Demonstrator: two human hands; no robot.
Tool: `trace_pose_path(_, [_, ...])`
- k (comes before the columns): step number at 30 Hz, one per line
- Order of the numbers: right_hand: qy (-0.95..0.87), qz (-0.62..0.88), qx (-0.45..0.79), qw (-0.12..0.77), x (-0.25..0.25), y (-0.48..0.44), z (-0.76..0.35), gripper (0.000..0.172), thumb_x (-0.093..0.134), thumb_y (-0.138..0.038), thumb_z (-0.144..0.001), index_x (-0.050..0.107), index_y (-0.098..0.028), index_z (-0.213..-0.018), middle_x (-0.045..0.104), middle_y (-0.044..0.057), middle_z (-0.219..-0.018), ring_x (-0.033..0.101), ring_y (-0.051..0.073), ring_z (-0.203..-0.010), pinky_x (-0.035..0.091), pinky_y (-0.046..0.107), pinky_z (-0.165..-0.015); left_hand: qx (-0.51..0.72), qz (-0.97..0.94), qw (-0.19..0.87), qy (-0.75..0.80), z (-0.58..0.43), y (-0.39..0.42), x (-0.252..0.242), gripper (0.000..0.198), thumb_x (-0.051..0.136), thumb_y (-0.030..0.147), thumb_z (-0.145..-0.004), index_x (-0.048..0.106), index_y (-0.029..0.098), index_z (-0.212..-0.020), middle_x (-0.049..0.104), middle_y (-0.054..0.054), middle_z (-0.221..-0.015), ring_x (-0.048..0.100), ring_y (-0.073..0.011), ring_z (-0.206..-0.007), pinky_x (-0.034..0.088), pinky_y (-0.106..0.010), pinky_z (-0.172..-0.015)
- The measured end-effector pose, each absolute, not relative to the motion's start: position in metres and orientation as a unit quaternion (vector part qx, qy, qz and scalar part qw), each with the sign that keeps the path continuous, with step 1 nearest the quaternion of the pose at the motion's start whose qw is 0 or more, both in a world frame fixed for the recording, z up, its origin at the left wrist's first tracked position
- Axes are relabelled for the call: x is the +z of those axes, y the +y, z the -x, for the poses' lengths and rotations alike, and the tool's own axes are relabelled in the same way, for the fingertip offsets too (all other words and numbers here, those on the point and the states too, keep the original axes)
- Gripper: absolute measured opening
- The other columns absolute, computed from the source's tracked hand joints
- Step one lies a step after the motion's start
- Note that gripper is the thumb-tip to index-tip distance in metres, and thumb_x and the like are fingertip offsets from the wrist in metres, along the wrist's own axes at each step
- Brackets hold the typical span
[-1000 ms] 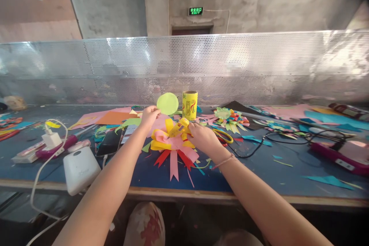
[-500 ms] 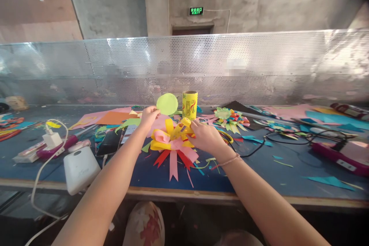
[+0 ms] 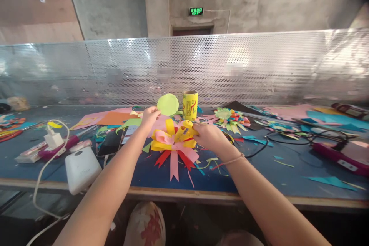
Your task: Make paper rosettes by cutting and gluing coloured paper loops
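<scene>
My left hand (image 3: pixel 150 117) pinches a light green paper circle (image 3: pixel 168 104) by its lower left edge, holding it upright above the table. Below it lies a paper rosette (image 3: pixel 173 149) of yellow loops, pink loops and red and pink forked tails. At its upper right, my right hand (image 3: pixel 209 136) is closed on a small yellow bottle-like object (image 3: pixel 183 132) with printed marks, tilted over the middle of the rosette. My fingers partly hide this object. Just behind stands a yellow printed tube (image 3: pixel 190 105), upright and open at the top.
Another multicoloured paper rosette (image 3: pixel 227 117) lies right of the tube. A black phone (image 3: pixel 110 143), a white charger box (image 3: pixel 82 170) and a power strip (image 3: pixel 57 149) are left. Paper scraps and black cables (image 3: pixel 296 138) spread right. A perforated metal screen (image 3: pixel 129 71) borders the back.
The yellow object in my right hand has tilted and shifted slightly over the rosette, and that hand has moved slightly right. My left hand with the green circle is almost unmoved.
</scene>
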State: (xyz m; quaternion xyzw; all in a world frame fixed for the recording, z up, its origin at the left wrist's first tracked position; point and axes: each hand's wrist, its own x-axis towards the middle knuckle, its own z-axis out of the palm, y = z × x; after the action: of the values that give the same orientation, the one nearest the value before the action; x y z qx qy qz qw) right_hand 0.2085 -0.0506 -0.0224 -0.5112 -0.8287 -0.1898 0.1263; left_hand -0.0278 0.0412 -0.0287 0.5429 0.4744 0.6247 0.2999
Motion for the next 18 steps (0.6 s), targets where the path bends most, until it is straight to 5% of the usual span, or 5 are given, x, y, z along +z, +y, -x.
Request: trace_pose_path(18, [-0.827,0.495,-0.232,0.134,-0.0190,-0.0515,-0.2164,0.017,0.046,-0.021,-0.072,0.056,-0.018,-0.085,0.066,0.005,-0.084,0.058,0.015,-0.069,0.027,0.026,-0.052,0.630,-0.529,0.315,0.474,0.0264,0.0372,-0.0265,0.010,0.059,0.023,-0.058,0.059,0.017,-0.066,0.059,0.000,-0.061,0.057,-0.0114,-0.059,0.042,-0.020,-0.053])
